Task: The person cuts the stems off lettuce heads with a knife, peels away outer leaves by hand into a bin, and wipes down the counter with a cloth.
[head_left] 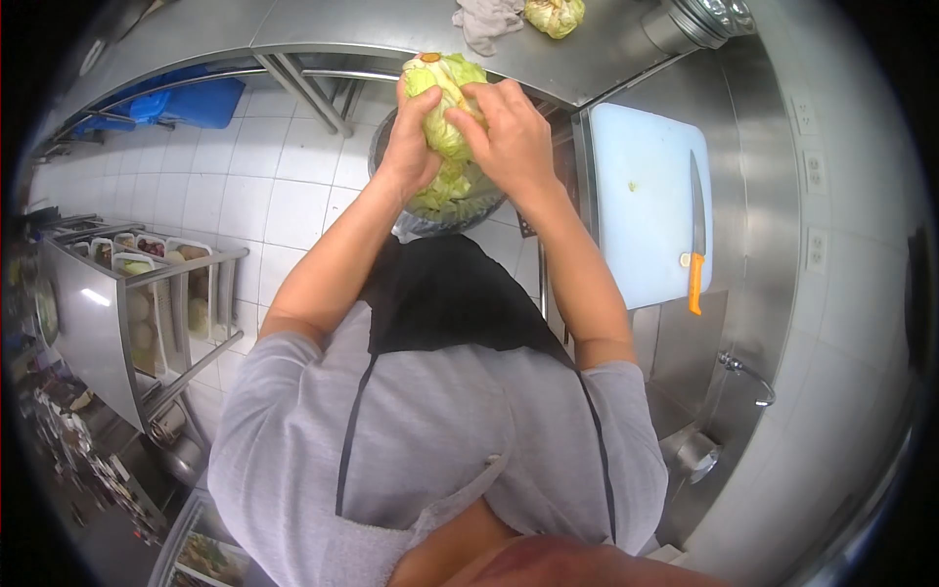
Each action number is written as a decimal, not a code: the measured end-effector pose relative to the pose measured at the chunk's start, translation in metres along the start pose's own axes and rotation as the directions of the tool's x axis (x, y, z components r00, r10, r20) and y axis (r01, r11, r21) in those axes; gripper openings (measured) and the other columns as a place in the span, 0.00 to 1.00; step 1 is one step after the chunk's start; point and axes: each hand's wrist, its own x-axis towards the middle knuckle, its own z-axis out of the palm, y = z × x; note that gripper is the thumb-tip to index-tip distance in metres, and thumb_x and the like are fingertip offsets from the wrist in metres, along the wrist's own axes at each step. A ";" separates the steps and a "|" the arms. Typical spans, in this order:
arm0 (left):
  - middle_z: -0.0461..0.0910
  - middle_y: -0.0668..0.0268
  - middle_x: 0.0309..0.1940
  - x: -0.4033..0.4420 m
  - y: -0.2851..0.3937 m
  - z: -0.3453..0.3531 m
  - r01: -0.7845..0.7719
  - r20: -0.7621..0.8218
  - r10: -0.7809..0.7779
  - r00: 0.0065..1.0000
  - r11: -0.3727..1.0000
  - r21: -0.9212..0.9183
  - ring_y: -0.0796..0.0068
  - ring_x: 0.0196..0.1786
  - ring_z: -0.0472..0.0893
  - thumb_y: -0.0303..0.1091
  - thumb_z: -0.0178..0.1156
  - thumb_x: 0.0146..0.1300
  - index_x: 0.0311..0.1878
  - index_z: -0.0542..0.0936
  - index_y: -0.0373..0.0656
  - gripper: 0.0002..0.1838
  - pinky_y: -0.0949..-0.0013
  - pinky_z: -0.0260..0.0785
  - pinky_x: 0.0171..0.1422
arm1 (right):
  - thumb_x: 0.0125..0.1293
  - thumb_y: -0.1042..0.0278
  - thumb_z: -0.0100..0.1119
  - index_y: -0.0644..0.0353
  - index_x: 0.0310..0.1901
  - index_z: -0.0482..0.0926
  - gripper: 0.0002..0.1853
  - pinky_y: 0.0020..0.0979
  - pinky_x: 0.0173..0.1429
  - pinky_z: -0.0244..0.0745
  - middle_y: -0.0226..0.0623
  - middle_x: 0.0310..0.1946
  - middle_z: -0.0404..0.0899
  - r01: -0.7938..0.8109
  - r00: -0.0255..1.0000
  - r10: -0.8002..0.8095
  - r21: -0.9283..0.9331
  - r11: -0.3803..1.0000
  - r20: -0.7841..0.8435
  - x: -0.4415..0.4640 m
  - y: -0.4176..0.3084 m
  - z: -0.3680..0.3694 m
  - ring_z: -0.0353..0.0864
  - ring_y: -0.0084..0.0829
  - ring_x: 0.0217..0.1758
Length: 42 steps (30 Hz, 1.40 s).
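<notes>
A pale green head of lettuce (pixel 446 110) is held up between both hands, its browned stem end at the top. My left hand (pixel 411 145) grips it from the left side, with the thumb across the front. From the right, my right hand (pixel 511 135) presses its thumb and curled fingers against the outer leaves. Directly beneath is a round bin (pixel 389 137) with a plastic liner, and loose lettuce leaves (pixel 452 196) lie inside it. Part of the bin is hidden by my hands and the lettuce.
On the right, a white cutting board (pixel 636 215) carries an orange-handled knife (pixel 696 225). Another lettuce head (pixel 555 15) and a cloth (pixel 487 22) lie on the steel counter (pixel 391 29) ahead. A metal rack (pixel 93 313) with food containers stands at left; a tap (pixel 748 377) is at right.
</notes>
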 end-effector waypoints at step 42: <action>0.76 0.55 0.65 0.005 0.013 -0.028 0.090 -0.188 -0.122 0.975 0.981 -0.170 0.53 0.67 0.76 0.40 0.60 0.64 0.69 0.70 0.42 0.30 0.49 0.67 0.75 | 0.66 0.74 0.67 0.62 0.39 0.79 0.05 0.32 0.34 0.82 0.35 0.34 0.82 -0.408 0.869 0.487 0.693 0.595 0.093 -0.028 -0.007 0.026 0.84 0.29 0.33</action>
